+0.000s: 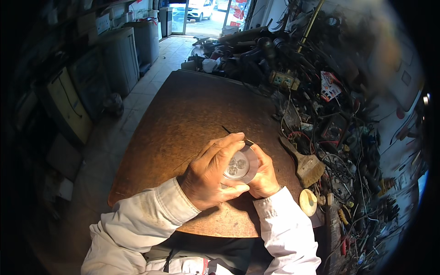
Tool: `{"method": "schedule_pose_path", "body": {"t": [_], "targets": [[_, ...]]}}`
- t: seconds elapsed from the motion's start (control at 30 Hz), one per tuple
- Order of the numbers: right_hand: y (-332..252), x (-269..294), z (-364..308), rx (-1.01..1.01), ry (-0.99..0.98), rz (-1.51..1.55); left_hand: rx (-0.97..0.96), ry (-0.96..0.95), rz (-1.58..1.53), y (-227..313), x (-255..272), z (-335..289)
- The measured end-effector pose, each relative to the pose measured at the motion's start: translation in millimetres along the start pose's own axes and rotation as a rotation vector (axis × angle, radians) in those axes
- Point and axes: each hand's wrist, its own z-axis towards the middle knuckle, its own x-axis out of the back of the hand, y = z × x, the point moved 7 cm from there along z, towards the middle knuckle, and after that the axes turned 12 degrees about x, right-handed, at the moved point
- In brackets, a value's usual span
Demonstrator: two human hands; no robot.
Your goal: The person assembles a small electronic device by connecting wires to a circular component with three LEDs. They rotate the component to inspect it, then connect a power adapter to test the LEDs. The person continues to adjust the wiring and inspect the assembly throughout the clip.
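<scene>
Between my hands is a small round LED spotlight (250, 170) with a pale ring and several clear lenses in its face, held above the near part of a brown wooden table (183, 114). My left hand (211, 167) wraps over its left side, fingers on the upper rim and thumb along the lower edge. From the right, my right hand (265, 176) grips the light's side and back; some of its fingers are hidden behind it. A thin dark rod or wire (226, 129) sticks out beyond my left fingertips; whether it belongs to the light I cannot tell.
A heap of cables, tools and parts (339, 133) lines the table's right side. At its edge lie a tan block (310, 170) and a cream-coloured round piece (307, 202). Grey cabinets (120, 59) stand left across a tiled floor (156, 73); a glass doorway (206, 18) is at the back.
</scene>
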Motion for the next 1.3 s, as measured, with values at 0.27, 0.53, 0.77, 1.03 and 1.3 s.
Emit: {"method": "schedule_pose_path", "body": {"t": [0.27,0.53,0.77,1.03,1.3], "targets": [[-9.8,3.7,-3.0,0.075,-0.075,-0.014,0.338,-0.125,-0.415,-22.9,0.3,3.7],[-32.4,-19.2,-4.8,0.162,0.079,-0.231,0.539,-0.307,-0.937,-60.7,-13.1,3.5],[-31.7,-21.6,-5.9,0.249,0.051,-0.455,0.57,-0.364,-0.894,-69.1,-19.8,0.8],[-51.1,-33.4,-11.5,0.506,0.035,-0.942,0.58,-0.327,-0.898,-76.9,-25.3,-2.9],[-53.6,-32.7,-11.2,0.537,0.02,-0.932,0.609,-0.283,-0.822,-74.1,-27.0,-4.7]]}}
